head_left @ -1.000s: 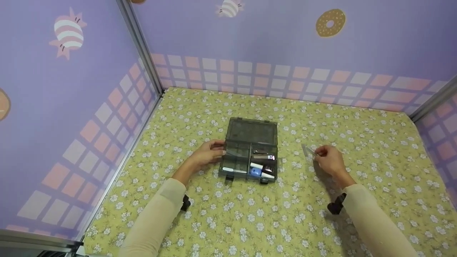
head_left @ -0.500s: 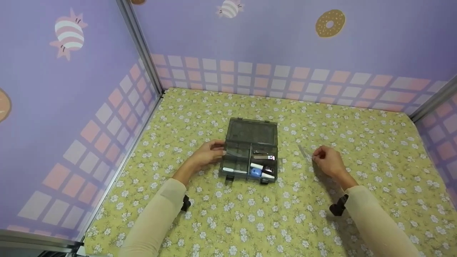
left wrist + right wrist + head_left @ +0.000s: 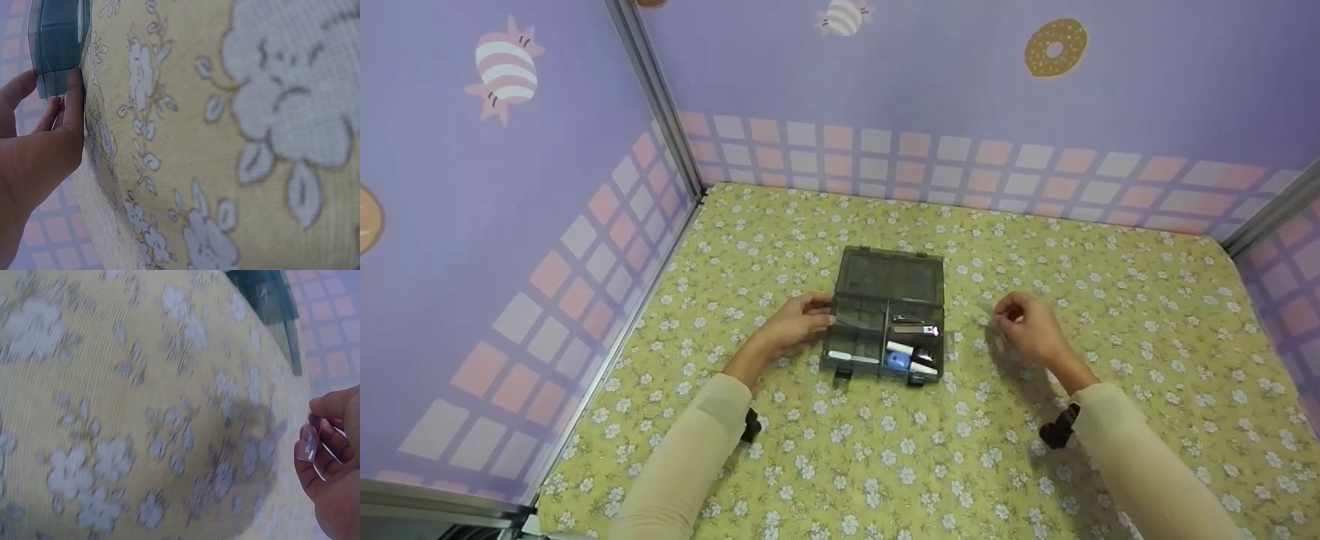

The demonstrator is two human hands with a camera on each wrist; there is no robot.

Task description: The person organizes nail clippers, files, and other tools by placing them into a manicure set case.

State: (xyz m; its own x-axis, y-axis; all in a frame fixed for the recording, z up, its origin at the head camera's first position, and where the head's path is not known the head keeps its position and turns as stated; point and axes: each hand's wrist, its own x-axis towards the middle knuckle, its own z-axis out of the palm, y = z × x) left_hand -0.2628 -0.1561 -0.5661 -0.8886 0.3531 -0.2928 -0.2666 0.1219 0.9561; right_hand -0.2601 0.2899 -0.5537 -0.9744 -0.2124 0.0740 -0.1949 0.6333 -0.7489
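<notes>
An open, smoky see-through divider box (image 3: 890,276) lies on the cloth, its lid folded back. My left hand (image 3: 789,328) grips the box's left side between thumb and fingers; the left wrist view shows the pinch at its corner. To the right of the box, my right hand (image 3: 1033,330) pinches a clear flat strip, seemingly a glass nail file (image 3: 311,441), with lettering like "MANICURE". Inside the box are a nail clipper (image 3: 915,330), a blue nail polish bottle (image 3: 897,361), a dark polish bottle (image 3: 924,357) and a slim white tool (image 3: 852,358).
A yellow flowered cloth (image 3: 810,480) covers the table. Purple printed walls (image 3: 930,82) stand at the back and sides, with metal posts (image 3: 656,97) at the corners. A latch (image 3: 842,373) sticks out from the box's front edge.
My right hand has moved left and slightly away from me, nearer the box, still pinching the clear strip. My left hand and the box have stayed in place.
</notes>
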